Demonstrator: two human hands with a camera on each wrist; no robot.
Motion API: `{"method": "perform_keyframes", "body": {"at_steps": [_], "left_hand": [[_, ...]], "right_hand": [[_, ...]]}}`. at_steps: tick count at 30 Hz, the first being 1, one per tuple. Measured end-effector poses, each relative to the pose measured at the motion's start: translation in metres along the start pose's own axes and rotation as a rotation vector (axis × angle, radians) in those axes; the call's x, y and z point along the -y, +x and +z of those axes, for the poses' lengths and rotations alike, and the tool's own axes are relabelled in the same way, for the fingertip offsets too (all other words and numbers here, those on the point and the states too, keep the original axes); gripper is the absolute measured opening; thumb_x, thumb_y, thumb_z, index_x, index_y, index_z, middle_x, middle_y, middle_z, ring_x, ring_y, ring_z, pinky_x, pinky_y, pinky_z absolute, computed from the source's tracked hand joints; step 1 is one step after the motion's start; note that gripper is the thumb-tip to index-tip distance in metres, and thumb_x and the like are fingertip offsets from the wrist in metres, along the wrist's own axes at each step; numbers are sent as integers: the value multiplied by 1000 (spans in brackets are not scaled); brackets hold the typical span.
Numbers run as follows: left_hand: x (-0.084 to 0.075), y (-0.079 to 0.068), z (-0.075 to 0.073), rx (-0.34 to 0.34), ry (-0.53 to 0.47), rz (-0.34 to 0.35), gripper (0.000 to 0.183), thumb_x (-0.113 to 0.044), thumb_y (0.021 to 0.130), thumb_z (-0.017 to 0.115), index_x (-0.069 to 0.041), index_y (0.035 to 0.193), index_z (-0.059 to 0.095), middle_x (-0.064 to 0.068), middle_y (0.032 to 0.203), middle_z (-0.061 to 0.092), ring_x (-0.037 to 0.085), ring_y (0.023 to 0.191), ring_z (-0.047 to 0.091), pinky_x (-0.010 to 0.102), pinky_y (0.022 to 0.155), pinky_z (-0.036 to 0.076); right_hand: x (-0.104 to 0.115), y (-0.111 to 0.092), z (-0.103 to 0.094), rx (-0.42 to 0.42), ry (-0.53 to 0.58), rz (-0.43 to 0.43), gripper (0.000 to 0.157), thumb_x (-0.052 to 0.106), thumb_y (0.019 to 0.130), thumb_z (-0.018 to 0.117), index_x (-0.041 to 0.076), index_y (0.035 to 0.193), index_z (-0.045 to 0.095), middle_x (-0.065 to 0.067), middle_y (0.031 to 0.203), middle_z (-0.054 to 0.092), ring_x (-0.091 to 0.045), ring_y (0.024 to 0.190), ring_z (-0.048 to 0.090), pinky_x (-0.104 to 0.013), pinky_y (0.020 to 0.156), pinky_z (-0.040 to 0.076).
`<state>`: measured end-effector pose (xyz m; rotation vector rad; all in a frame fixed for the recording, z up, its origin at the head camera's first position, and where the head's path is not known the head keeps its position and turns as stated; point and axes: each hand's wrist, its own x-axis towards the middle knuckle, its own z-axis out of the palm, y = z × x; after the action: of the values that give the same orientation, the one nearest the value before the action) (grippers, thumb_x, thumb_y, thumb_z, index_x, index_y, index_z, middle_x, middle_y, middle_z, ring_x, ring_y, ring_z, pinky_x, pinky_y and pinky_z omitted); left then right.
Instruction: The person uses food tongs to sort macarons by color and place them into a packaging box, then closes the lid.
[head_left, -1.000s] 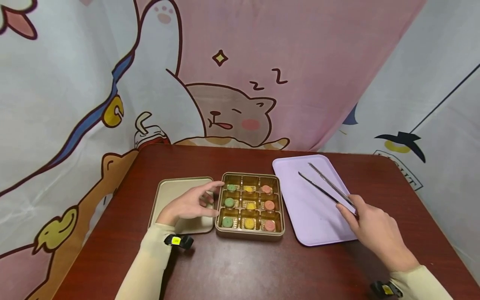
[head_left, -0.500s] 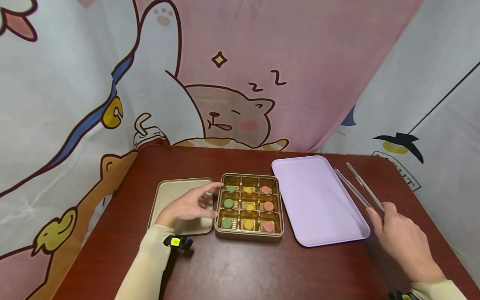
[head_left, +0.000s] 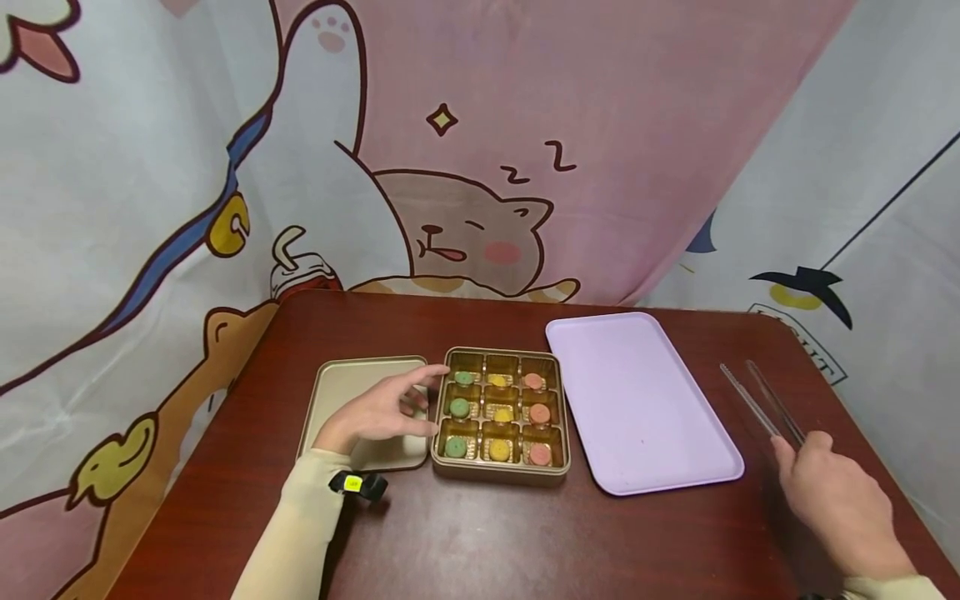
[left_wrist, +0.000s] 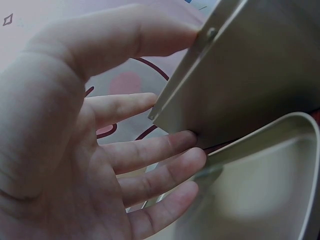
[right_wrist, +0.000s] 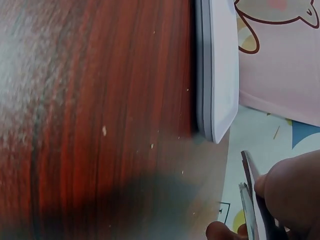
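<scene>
My left hand [head_left: 386, 408] is at the left side of a gold box [head_left: 501, 477], its fingers spread and mostly straight. In the left wrist view the thumb tip touches the wall of the box [left_wrist: 240, 85], and fingertips reach its edge. Inside, a nine-part insert holds one round piece per compartment: green pieces [head_left: 459, 407] on the left, yellow pieces [head_left: 499, 450] in the middle, pink pieces [head_left: 539, 413] on the right. Metal tongs [head_left: 752, 402], arms apart with nothing between the tips, are gripped by my right hand [head_left: 843, 504], over the table's right side.
The box's lid [head_left: 337, 392] lies on the table left of the box, partly under my left hand. A lilac tray [head_left: 645, 400] lies right of the box. Printed cloth [head_left: 637, 125] hangs behind the brown wooden table [head_left: 450, 542].
My right hand has carried the tongs right and toward the near edge, from over the lilac tray to beyond its right side. The left hand stays at the box.
</scene>
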<state>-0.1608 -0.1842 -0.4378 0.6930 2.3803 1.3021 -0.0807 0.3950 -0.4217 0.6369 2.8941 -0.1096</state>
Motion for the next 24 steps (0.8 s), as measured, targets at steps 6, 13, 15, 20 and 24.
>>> {"method": "perform_keyframes", "body": {"at_steps": [6, 13, 15, 20, 24], "left_hand": [[0, 0, 0, -2, -4, 4, 89, -24, 87, 88, -17, 161, 40, 14, 143, 57, 27, 111, 66, 49, 97, 56], [0, 0, 0, -1, -12, 2, 89, -23, 87, 88, -17, 161, 40, 14, 143, 57, 27, 111, 65, 49, 97, 56], [-1, 0, 0, -1, -11, -3, 89, -23, 87, 88, -17, 162, 40, 14, 144, 57, 27, 111, 65, 49, 97, 56], [-2, 0, 0, -1, -9, -11, 89, -23, 87, 88, -17, 162, 40, 14, 144, 57, 28, 112, 65, 50, 98, 56], [-2, 0, 0, -3, -4, -6, 89, -23, 87, 88, -17, 162, 40, 14, 144, 57, 28, 111, 65, 50, 97, 56]], "right_hand": [[-5, 3, 4, 5, -19, 29, 52, 33, 111, 43, -17, 103, 35, -36, 79, 55, -44, 69, 62, -57, 60, 54], [-11, 3, 11, 29, -27, 61, 52, 34, 110, 41, -17, 103, 34, -40, 83, 56, -50, 75, 63, -60, 64, 54], [-11, 4, 12, 29, -23, 61, 51, 33, 110, 42, -17, 102, 34, -40, 82, 56, -50, 74, 63, -59, 64, 54], [-14, 5, 12, 20, -15, 35, 49, 32, 110, 42, -16, 98, 35, -41, 82, 56, -51, 72, 63, -61, 62, 53], [-14, 6, 13, 31, -21, 32, 50, 33, 111, 41, -16, 99, 36, -46, 89, 57, -55, 76, 63, -64, 64, 53]]}}
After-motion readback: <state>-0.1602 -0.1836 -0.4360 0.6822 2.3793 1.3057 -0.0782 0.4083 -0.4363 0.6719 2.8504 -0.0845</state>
